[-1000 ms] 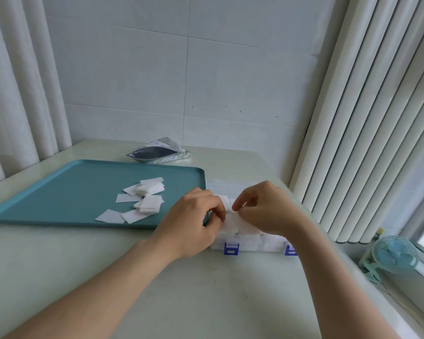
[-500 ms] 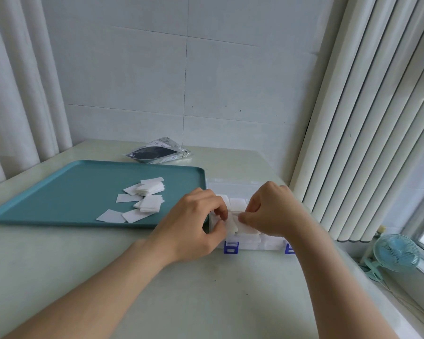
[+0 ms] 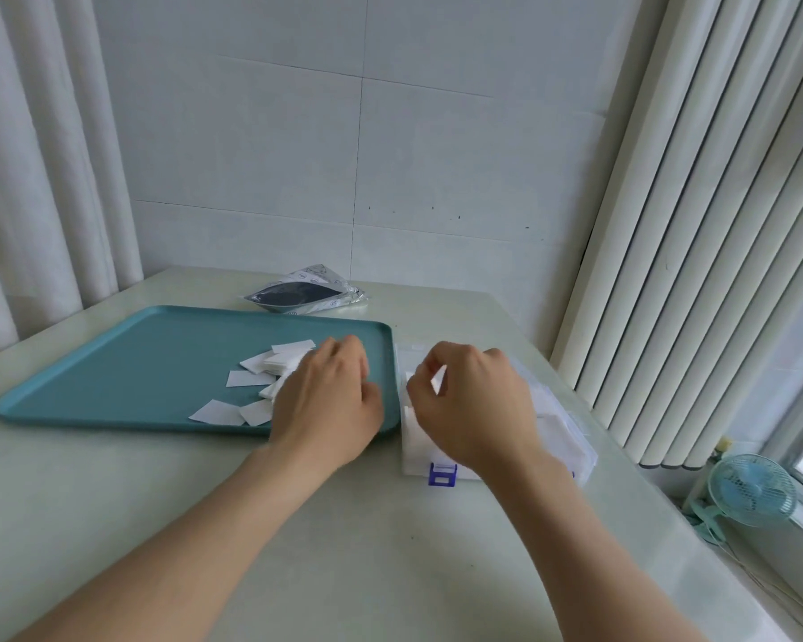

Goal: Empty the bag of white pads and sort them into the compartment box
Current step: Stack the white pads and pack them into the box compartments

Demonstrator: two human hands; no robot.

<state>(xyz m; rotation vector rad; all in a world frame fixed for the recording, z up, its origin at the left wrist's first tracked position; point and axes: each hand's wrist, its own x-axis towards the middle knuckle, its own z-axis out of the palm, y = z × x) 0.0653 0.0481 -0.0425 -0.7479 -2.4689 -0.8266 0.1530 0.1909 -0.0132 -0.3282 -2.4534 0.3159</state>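
Note:
A loose heap of white pads (image 3: 257, 378) lies on the right part of the teal tray (image 3: 126, 368). My left hand (image 3: 330, 400) hovers over the tray's right end, fingers loosely curved, fingertips at the edge of the heap, nothing visibly held. The clear compartment box (image 3: 569, 433) with blue latches (image 3: 442, 474) stands just right of the tray, white pads filling its cells. My right hand (image 3: 476, 405) is over the box's left side and pinches a white pad (image 3: 438, 381) between thumb and forefinger. The emptied grey bag (image 3: 304, 296) lies behind the tray.
The pale table (image 3: 344, 549) meets a tiled wall at the back. Vertical blinds (image 3: 696, 271) close off the right side, curtains hang at the left. A small blue fan (image 3: 752, 491) sits low at the right by the window.
My left hand has left the box and moved left over the tray toward the pads. My right hand has stayed over the box, still pinching a pad.

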